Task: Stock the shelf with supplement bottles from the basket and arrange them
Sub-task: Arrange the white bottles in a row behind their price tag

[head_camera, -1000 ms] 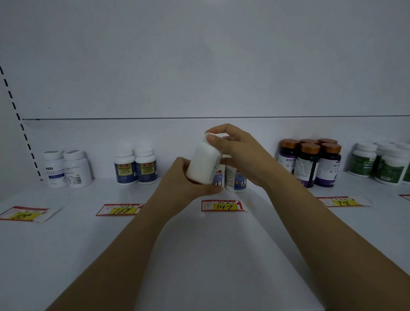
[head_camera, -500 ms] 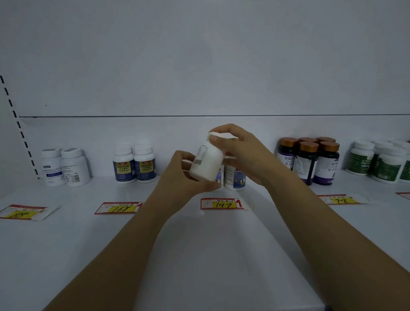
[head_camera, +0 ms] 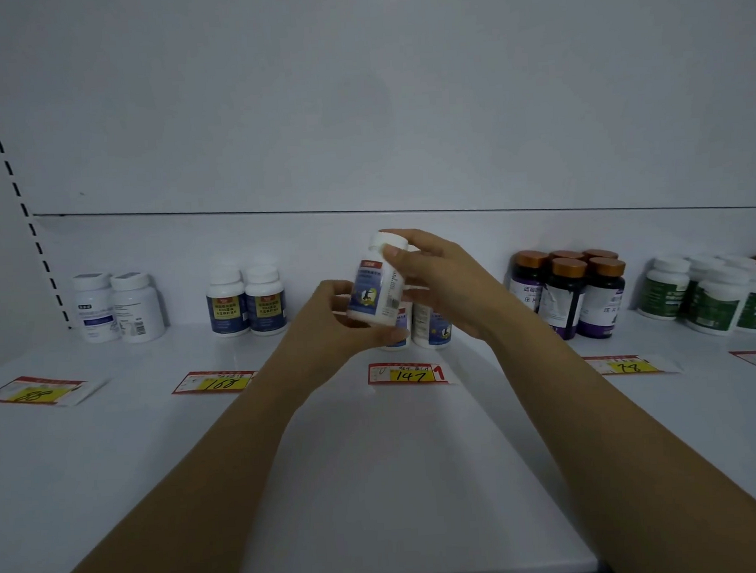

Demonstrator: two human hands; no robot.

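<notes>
While the held bottle (head_camera: 374, 286) was being turned between both hands, the shelf (head_camera: 376, 461) stood as follows.

Item: held bottle, white cap, raised clear of the shelf above the price tag (head_camera: 409, 374) marked 147.
Left grip (head_camera: 330, 328): thumb and fingers curled round the base of the bottle.
Right grip (head_camera: 446, 282): fingers wrapped over the cap and upper side.
Change: a second before, the bottle leaned over and showed a plain white side; it then sat nearer upright with its blue-purple label facing out.
Meaning for task: judged oriented for display, so setting it down looked like the next step.
Destination: likely beside the matching bottles (head_camera: 430, 323) standing just behind the hands, at the back of the shelf.
Neighbours, left: dark-label pair (head_camera: 245, 302); white pair (head_camera: 119, 306) further left.
Neighbours, right: bronze-capped group (head_camera: 569, 293); green-label group (head_camera: 709, 295).
Basket: not in view.
Risk: knocking the matching bottles on the way down.
</notes>
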